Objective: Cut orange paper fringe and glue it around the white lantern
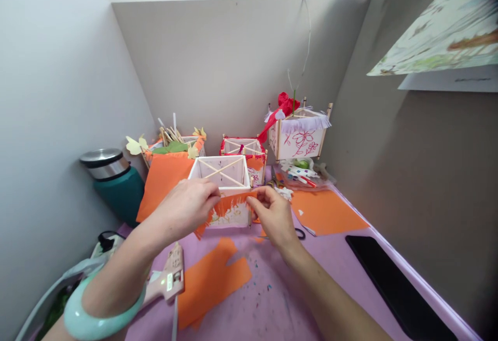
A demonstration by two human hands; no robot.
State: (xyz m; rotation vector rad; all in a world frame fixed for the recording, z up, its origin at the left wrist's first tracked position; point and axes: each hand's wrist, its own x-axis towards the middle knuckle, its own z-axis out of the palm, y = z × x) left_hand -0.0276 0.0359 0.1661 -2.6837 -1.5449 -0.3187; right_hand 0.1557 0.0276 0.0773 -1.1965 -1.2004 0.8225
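Observation:
A fringed orange paper strip (229, 205) stretches between my two hands, across the front upper edge of a white paper box (198, 167) with crossed sticks over its open top. My left hand (192, 201) pinches the strip near the box's left side, and the strip's loose end hangs below that hand. At the front right corner, my right hand (272, 211) pinches the other end between thumb and fingers. Behind the fringe, part of a drawing shows on the box's front. Whether the strip is stuck to the box I cannot tell.
A pink glue gun (175, 273) lies at left beside orange paper scraps (213, 284). Scissors (299, 234) lie partly behind my right hand. A black phone (389, 278) is at right, a teal bottle (119, 188) at left. Decorated boxes (299, 144) stand behind.

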